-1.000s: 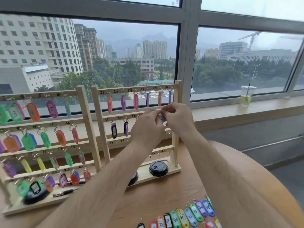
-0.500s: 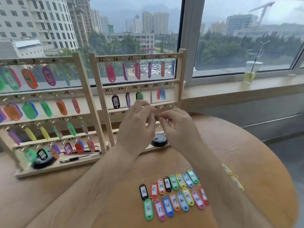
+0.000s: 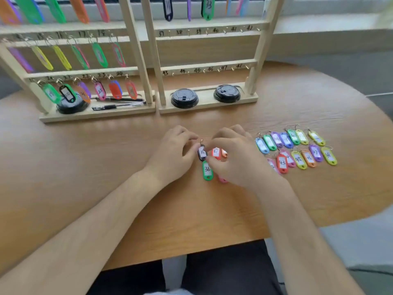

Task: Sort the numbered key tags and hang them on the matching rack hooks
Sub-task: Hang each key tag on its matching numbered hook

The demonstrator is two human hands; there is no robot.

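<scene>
A black key tag marked 36 point(image 3: 202, 153) lies on the wooden table point(image 3: 276, 199) between my hands. My left hand point(image 3: 174, 154) pinches its left edge with curled fingers. My right hand point(image 3: 236, 158) pinches its right edge between thumb and forefinger. A green tag point(image 3: 207, 170), a red tag 37 point(image 3: 216, 152), an orange tag point(image 3: 224, 153) and a pink tag point(image 3: 222, 179) lie close by, partly under my right hand. The right rack point(image 3: 208, 106) has bare hooks numbered 37 to 42 point(image 3: 208, 30) and 43 to 48 point(image 3: 204, 70).
Several more coloured tags point(image 3: 297, 150) lie in two rows to the right of my hands. The left rack point(image 3: 95, 116) is hung with tags. Black cup lids point(image 3: 184, 98) point(image 3: 227, 93) sit in the right rack's base; another lid point(image 3: 71, 106) and pens point(image 3: 119, 106) in the left's.
Both hands have come down from the right rack to the table and closed on the black tag. My view has tilted down from the window to the tabletop.
</scene>
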